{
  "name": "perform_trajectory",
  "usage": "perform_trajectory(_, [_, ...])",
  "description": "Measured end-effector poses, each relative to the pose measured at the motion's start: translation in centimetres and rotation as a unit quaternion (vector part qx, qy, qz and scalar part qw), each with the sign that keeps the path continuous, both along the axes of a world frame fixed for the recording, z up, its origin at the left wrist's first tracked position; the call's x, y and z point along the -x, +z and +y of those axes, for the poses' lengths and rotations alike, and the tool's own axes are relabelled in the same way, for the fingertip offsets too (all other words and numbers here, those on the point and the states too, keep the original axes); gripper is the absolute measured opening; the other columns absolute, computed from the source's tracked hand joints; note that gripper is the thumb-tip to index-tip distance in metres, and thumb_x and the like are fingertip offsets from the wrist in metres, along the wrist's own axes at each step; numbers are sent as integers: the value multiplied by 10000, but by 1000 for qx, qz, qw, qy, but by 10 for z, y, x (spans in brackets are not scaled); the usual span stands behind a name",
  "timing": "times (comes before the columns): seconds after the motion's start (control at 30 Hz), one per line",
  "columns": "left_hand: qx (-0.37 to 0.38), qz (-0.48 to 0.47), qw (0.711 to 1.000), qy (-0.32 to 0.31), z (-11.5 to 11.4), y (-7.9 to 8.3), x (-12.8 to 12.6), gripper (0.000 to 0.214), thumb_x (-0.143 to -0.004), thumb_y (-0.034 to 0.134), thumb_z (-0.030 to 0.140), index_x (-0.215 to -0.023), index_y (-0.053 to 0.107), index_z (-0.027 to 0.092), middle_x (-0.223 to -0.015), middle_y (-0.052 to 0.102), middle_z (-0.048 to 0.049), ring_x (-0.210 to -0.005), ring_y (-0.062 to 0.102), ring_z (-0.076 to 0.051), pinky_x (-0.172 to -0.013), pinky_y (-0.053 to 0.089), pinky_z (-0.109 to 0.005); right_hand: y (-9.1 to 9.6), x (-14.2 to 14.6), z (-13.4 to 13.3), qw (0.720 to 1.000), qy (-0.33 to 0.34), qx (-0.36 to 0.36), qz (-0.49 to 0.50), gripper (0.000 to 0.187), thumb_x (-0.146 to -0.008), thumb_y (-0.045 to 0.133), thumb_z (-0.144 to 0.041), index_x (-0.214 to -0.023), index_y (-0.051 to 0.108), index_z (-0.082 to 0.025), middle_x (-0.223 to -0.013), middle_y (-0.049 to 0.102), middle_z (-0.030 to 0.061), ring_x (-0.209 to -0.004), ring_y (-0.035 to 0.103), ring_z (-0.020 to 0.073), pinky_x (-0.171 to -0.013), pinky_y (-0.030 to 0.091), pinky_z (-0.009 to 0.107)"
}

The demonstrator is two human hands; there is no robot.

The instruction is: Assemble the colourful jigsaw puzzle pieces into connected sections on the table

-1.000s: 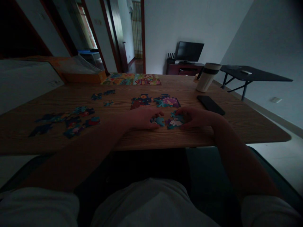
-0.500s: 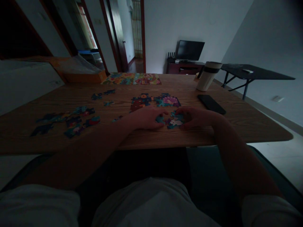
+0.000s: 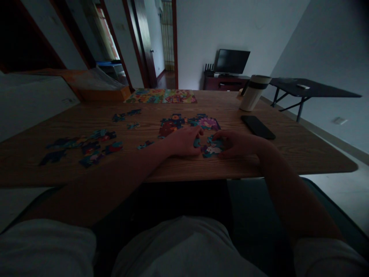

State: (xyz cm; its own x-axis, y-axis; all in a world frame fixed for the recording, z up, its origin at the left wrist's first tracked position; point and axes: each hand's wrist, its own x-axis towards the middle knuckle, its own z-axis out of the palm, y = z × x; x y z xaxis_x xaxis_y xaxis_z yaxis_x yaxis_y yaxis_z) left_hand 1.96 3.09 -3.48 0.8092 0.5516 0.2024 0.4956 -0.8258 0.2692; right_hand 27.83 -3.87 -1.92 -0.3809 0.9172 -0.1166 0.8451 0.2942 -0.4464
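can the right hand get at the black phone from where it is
Probably yes: the black phone lies just beyond the wrist of the right hand, with nothing visible between them, though that hand is at the rabbit puzzle section.

Puzzle pieces on table, phone to their right, tumbler behind phone, box at back left

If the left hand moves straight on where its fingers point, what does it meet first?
Most likely the puzzle section with the rabbit, just ahead of the left hand and before the right hand; the exact gap is unclear.
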Motion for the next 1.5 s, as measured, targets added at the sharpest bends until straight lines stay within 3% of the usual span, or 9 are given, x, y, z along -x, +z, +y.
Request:
perform_trajectory(0.2, [13, -55, 998, 24, -2, -1, -7, 404, -822, 703, 370, -1138, 545, 175, -1109, 643, -98, -1008, 639, -244, -925, 505, -373, -4, 3, 2, 999, 24, -27, 0, 656, -749, 771, -526, -1330, 640, -252, -1303, 642, 93, -1096, 636, 300, -981, 506, 437])
perform_trajectory(0.43, [81, -70, 994, 24, 7, 10, 2, 229, -914, 572, 273, -1107, 593, 151, -1064, 684, -82, -932, 659, -198, -856, 507, -322, -2, 10, 0, 999, 24, -38, 1, 620, -719, 793, -509, -1271, 663, -258, -1289, 639, 96, -1107, 628, 307, -971, 505, 445])
perform_trajectory(0.67, [34, 36, 996, -67, 15, 9, 25, 364, -901, 661, 356, -1213, 666, 168, -1180, 685, -81, -1077, 638, -223, -968, 471, -321, 2, 15, -3, 999, 12, -32, 0, 637, -714, 805, -501, -1273, 657, -232, -1274, 645, 101, -1059, 642, 288, -918, 514, 404])
perform_trajectory(1.13, [4, 46, 994, -99, 12, 6, 17, 260, -962, 619, 250, -1177, 756, 201, -1218, 695, -63, -1127, 639, -206, -1066, 445, -332, -2, 17, -2, 999, 19, -47, -3, 620, -732, 800, -511, -1265, 660, -226, -1149, 679, 89, -975, 655, 260, -866, 505, 369])
perform_trajectory(1.5, [-17, 52, 992, -117, 7, 9, 18, 305, -979, 598, 265, -1243, 749, 268, -1328, 619, -67, -1169, 609, -210, -1078, 434, -335, 1, 18, -4, 999, 18, -37, -12, 636, -743, 791, -539, -1285, 641, -242, -1254, 652, 84, -1005, 642, 256, -871, 507, 362])
